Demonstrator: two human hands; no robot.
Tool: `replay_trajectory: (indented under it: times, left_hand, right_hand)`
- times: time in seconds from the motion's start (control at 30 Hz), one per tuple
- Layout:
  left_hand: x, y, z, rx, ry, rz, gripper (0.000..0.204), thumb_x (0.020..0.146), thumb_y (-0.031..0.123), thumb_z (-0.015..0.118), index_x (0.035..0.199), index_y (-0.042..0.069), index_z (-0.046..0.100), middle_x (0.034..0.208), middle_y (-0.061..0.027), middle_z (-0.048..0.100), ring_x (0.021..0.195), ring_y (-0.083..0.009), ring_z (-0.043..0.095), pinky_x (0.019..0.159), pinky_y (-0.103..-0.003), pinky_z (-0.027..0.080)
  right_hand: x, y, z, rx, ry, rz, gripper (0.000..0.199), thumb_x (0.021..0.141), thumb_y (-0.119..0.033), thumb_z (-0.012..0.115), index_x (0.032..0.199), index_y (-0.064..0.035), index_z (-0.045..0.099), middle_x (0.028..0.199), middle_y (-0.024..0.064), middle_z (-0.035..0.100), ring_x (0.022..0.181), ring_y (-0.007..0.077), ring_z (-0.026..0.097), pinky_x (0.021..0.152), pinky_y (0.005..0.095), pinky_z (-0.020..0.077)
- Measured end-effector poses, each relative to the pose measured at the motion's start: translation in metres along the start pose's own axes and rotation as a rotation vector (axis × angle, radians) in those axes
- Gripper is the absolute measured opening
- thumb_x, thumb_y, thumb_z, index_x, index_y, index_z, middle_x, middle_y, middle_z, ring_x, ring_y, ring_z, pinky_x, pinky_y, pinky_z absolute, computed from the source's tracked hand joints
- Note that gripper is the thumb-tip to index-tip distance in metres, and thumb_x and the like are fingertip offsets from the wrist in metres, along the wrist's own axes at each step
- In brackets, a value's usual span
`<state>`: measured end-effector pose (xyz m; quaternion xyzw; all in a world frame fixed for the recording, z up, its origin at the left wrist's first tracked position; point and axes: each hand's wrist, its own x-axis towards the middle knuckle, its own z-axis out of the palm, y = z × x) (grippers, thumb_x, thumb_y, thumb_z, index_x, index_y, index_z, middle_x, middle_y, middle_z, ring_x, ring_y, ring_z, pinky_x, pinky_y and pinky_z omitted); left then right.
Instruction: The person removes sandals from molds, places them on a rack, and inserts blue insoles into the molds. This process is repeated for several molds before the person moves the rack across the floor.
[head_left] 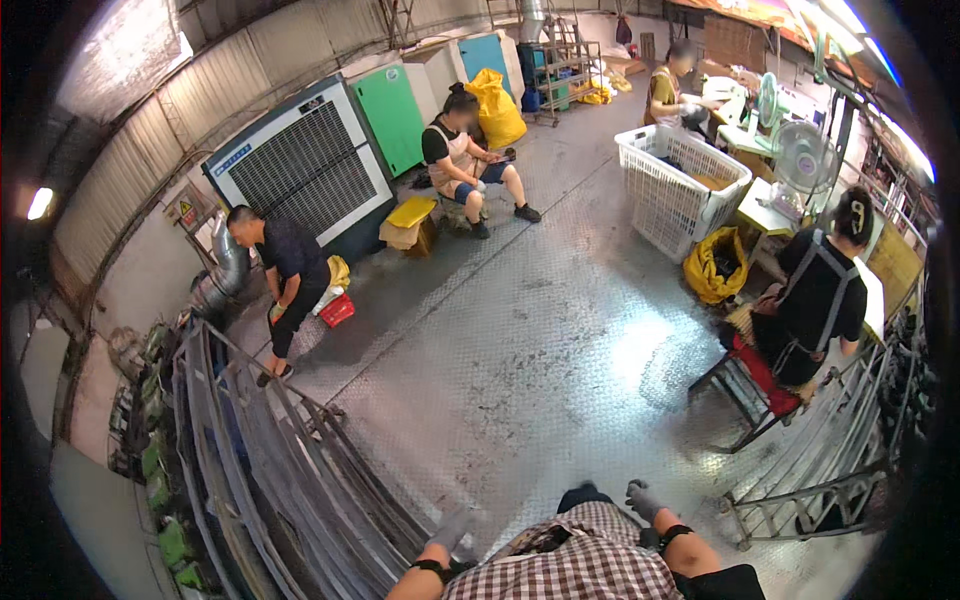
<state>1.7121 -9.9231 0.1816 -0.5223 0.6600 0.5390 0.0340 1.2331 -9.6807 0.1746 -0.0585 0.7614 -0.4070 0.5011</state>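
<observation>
Checked cloth [580, 560] covers the wearer's lap at the near edge, with both forearms coming in beside it.

1. Left hand [450, 528]: grey glove, blurred. The fingers look extended and the grip is wide and empty. It hangs just beside the near end of the left metal rack [300, 450] and does not touch it.
2. Right hand [643, 500]: grey glove, fingers loosely bent. The grip holds nothing and is raised above the knee, well apart from the right metal rack [820, 470].
3. Step in hand, as a judgement: a pause between handlings, since neither hand carries or touches a part. The nearest workpiece is the left metal rack, so any grasp of it calls for a short leftward reach with a wide grip on a rail.
4. Middle distance: steel tread-plate floor [520, 330]. On the right, a person in black [815, 290] sits on a red-seated stool [760, 385]. On the left, a second person [285, 280] bends over near a red crate [338, 310].
5. Far: a yellow sack [715, 265] lies below a white mesh basket [680, 185], with a fan [805, 160] to the right. A seated person [465, 160] is near a large air cooler [300, 165].
</observation>
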Motion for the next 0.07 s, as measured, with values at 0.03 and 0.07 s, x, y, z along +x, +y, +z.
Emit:
replay_trajectory:
  times: [0.03, 0.07]
  left_hand:
    - [0.026, 0.023, -0.006, -0.04, 0.079, -0.12, 0.07, 0.096, 0.057, 0.057, 0.151, 0.014, 0.055, 0.163, -0.0221, 0.042, 0.151, -0.0283, 0.037, 0.126, -0.036, 0.025]
    - [0.034, 0.025, -0.027, -0.04, 0.078, -0.136, 0.07, 0.096, 0.057, 0.057, 0.151, 0.014, 0.055, 0.163, -0.0221, 0.042, 0.151, -0.0283, 0.037, 0.126, -0.036, 0.025]
  right_hand:
    - [0.021, 0.013, 0.002, -0.212, -0.062, -0.313, 0.027, 0.099, -0.029, 0.054, 0.12, -0.0114, 0.059, 0.102, 0.0074, 0.065, 0.078, 0.0244, 0.065, 0.067, 0.0437, 0.0504]
    - [0.062, 0.036, -0.001, -0.252, -0.134, -0.229, 0.032, 0.101, -0.031, 0.054, 0.125, -0.0119, 0.059, 0.104, 0.0075, 0.065, 0.081, 0.0252, 0.066, 0.067, 0.0458, 0.051]
